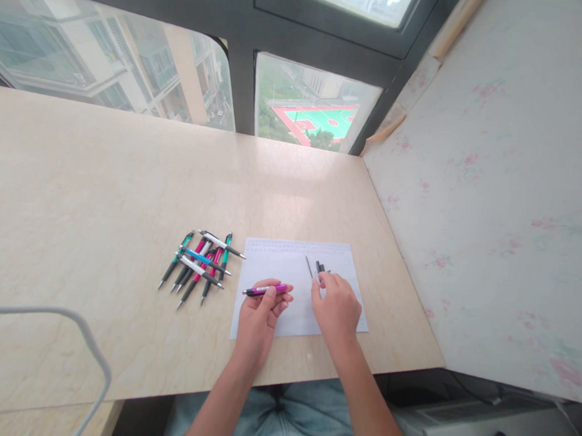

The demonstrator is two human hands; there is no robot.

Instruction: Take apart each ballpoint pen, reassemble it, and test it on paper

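My left hand [260, 315] is closed around a purple pen barrel [266, 290], with its black clip end pointing left. No black grip or tip shows at the barrel's right end. My right hand [337, 305] reaches down to the paper, thumb and fingertips drawn together at some small black pen parts [320, 268]. The fingers partly cover these pieces, so what is pinched there is hidden. Just left of them a thin dark refill [309, 266] lies on the white sheet of paper [294, 321], which has lines of handwriting along its far edge.
Several click pens [200, 265] in green, pink, blue and white lie in a crossed pile left of the paper. A grey cable [84, 330] loops over the table [96, 218] at the left. The flowered wall [494, 225] bounds the right side, with windows behind.
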